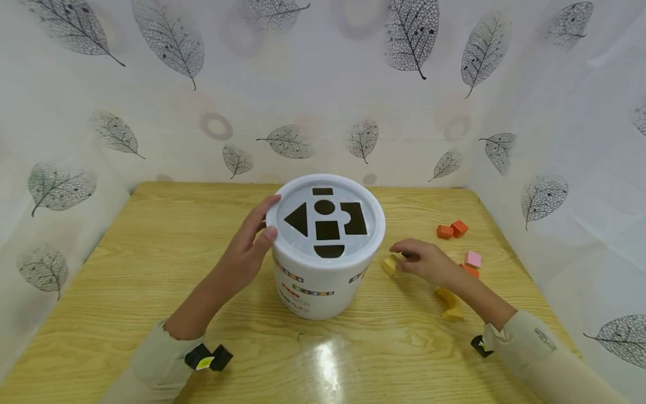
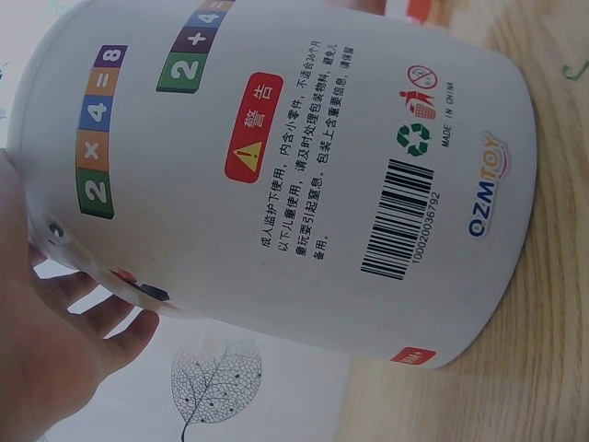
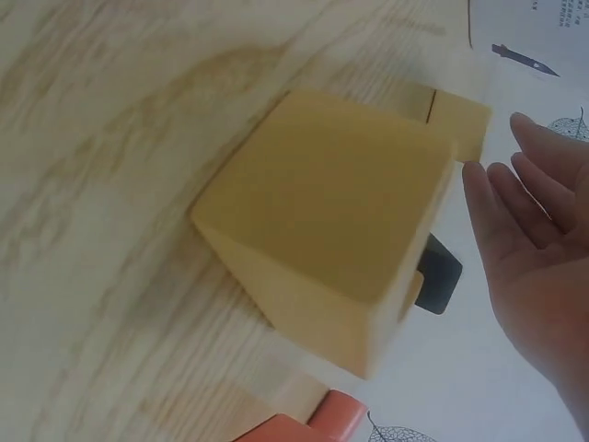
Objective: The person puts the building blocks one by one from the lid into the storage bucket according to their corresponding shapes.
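A white bucket (image 1: 318, 292) stands upright, its white lid (image 1: 303, 249) cut with several shaped holes. My left hand (image 1: 247, 247) holds the lid's left rim, thumb at the front and fingers farther back. In the left wrist view, fingers of the left hand (image 2: 69, 341) lie along the bucket's edge. To the right of the bucket, my right hand (image 1: 424, 261) is over the table by a small yellow block (image 1: 390, 265). The right wrist view shows the fingertips close to that yellow block (image 3: 460, 124); contact is unclear. A dark block (image 3: 442, 276) is partly hidden near this hand.
A yellow arch block (image 1: 451, 306) lies below the right forearm. Farther right are a pink block (image 1: 473, 258) and an orange block (image 1: 470, 270), partly covered by the arm. Two orange-red blocks (image 1: 451, 229) lie farther back. Leaf-patterned cloth (image 1: 323, 101) surrounds the wooden table (image 1: 166, 235).
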`<act>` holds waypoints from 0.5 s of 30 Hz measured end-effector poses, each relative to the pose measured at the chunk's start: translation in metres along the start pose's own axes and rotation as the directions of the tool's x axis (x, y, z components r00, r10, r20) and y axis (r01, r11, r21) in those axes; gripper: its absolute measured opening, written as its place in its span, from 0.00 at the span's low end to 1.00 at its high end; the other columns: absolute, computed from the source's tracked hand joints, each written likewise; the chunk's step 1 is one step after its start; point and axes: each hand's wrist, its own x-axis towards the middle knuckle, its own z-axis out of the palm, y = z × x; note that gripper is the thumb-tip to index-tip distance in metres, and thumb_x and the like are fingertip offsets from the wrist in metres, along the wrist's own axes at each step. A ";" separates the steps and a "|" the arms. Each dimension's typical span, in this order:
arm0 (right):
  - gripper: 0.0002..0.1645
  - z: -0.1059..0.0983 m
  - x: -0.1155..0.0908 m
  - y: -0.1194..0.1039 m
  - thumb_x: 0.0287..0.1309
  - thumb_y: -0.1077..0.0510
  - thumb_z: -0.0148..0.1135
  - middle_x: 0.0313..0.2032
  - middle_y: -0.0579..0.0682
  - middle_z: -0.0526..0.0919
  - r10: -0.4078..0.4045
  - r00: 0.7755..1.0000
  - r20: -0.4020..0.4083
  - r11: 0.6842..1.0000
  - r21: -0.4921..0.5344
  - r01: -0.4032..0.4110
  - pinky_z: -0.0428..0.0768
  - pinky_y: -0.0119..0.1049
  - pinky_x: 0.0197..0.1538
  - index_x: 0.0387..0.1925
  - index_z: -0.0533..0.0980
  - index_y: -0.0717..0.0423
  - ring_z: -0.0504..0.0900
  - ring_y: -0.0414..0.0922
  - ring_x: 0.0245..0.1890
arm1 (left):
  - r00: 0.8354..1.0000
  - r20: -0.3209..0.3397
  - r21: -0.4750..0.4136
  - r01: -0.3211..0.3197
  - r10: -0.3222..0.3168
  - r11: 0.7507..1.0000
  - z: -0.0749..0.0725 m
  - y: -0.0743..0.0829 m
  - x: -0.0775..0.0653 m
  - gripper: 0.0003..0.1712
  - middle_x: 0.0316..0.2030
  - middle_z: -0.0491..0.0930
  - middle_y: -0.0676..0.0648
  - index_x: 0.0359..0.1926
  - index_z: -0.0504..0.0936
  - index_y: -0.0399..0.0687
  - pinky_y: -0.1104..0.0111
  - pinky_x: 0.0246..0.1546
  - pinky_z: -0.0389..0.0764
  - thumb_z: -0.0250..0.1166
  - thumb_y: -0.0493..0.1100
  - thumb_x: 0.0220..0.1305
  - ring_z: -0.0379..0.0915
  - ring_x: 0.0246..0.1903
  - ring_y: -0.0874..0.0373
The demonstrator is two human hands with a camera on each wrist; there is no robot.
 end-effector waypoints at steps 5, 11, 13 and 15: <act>0.25 0.002 0.000 0.002 0.61 0.63 0.68 0.57 0.59 0.81 0.014 0.999 0.034 1.000 -0.025 -0.013 0.82 0.40 0.52 0.60 0.78 0.60 0.82 0.53 0.51 | 1.000 -0.002 0.000 -0.008 0.008 1.000 0.000 0.000 0.000 0.32 0.75 0.56 0.47 0.79 0.54 0.62 0.44 0.59 0.72 0.46 0.47 0.77 0.64 0.65 0.46; 0.24 0.003 0.001 0.004 0.60 0.66 0.67 0.55 0.60 0.81 -0.004 0.999 0.037 0.999 -0.032 0.005 0.83 0.39 0.50 0.59 0.78 0.63 0.83 0.52 0.50 | 1.000 0.000 0.000 -0.004 0.004 1.000 0.000 -0.001 0.000 0.32 0.75 0.56 0.47 0.79 0.54 0.63 0.43 0.59 0.72 0.46 0.48 0.78 0.64 0.65 0.46; 0.23 0.004 0.001 0.004 0.60 0.66 0.68 0.54 0.60 0.81 -0.018 0.999 0.030 0.999 -0.042 0.020 0.83 0.39 0.50 0.58 0.78 0.64 0.82 0.52 0.49 | 1.000 -0.001 0.002 -0.001 0.001 1.000 0.000 -0.001 0.000 0.32 0.75 0.56 0.47 0.79 0.54 0.63 0.43 0.59 0.72 0.46 0.48 0.78 0.64 0.65 0.46; 0.22 0.005 0.001 0.005 0.60 0.66 0.68 0.53 0.59 0.82 -0.033 0.999 0.026 0.998 -0.050 0.035 0.83 0.40 0.50 0.56 0.79 0.64 0.81 0.51 0.48 | 1.000 -0.001 0.004 0.002 -0.002 1.000 0.000 0.000 0.000 0.32 0.75 0.56 0.47 0.79 0.54 0.62 0.43 0.59 0.72 0.46 0.48 0.78 0.64 0.65 0.46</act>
